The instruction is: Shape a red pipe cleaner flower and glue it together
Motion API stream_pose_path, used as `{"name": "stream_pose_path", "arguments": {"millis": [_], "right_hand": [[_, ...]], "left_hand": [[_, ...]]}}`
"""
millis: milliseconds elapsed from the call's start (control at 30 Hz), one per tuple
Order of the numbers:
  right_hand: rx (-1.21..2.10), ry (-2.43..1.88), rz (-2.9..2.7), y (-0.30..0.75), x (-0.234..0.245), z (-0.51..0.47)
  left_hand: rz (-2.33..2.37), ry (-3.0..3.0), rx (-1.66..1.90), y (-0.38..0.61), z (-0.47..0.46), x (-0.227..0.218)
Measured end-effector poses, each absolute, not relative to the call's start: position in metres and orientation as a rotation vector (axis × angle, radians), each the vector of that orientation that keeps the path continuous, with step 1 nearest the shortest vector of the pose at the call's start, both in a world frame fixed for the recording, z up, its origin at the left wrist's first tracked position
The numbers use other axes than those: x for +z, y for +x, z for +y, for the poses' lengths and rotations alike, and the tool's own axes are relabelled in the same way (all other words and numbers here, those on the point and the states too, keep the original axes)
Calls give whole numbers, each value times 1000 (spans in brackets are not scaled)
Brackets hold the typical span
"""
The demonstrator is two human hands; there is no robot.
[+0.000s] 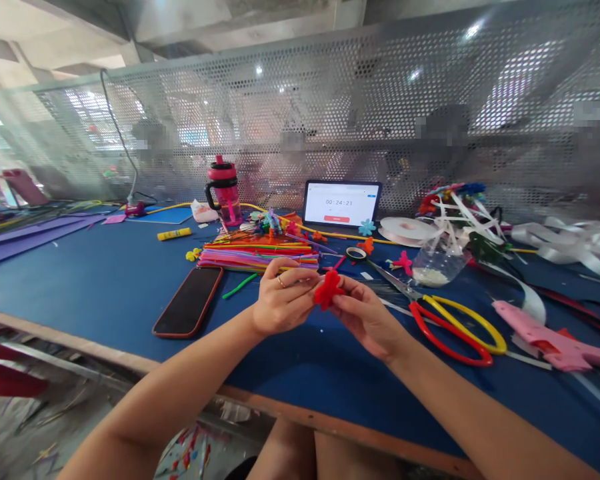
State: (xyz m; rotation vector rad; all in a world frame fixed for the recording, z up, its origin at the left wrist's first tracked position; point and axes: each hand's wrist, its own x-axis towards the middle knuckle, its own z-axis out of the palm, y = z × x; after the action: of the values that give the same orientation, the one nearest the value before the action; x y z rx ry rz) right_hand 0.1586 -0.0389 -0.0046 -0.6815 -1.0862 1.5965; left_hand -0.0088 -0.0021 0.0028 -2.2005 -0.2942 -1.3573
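Observation:
A small red pipe-cleaner flower (329, 290) is pinched between both hands above the blue table. My left hand (283, 299), a ring on one finger, is closed on its left side. My right hand (367, 313) grips the flower from the right with thumb and fingers. Just behind the hands lies a bundle of coloured pipe cleaners (255, 255). A loose green pipe cleaner (239, 286) rests left of my left hand. Scissors (457, 330) with red and yellow handles lie right of my right hand, blades partly open.
A phone (189, 302) lies at left, with a yellow tube (174, 234) beyond it. A pink bottle (224, 193) and a tablet (342, 202) showing a timer stand at the back. Rightward are a ribbon spool (409, 231), a plastic bag (440, 268) and a pink glue gun (555, 337).

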Motion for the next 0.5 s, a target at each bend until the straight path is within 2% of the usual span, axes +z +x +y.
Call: {"name": "stream_pose_path", "arguments": {"millis": [267,500], "right_hand": [[1713,-729,-1063,160,-1,-36],[1653,-765,-996,154,-3,-38]], "left_hand": [[-267,-2208,-1261,-10,-2,-2],[-276,-2208,-1196,-10,0,-6]]}}
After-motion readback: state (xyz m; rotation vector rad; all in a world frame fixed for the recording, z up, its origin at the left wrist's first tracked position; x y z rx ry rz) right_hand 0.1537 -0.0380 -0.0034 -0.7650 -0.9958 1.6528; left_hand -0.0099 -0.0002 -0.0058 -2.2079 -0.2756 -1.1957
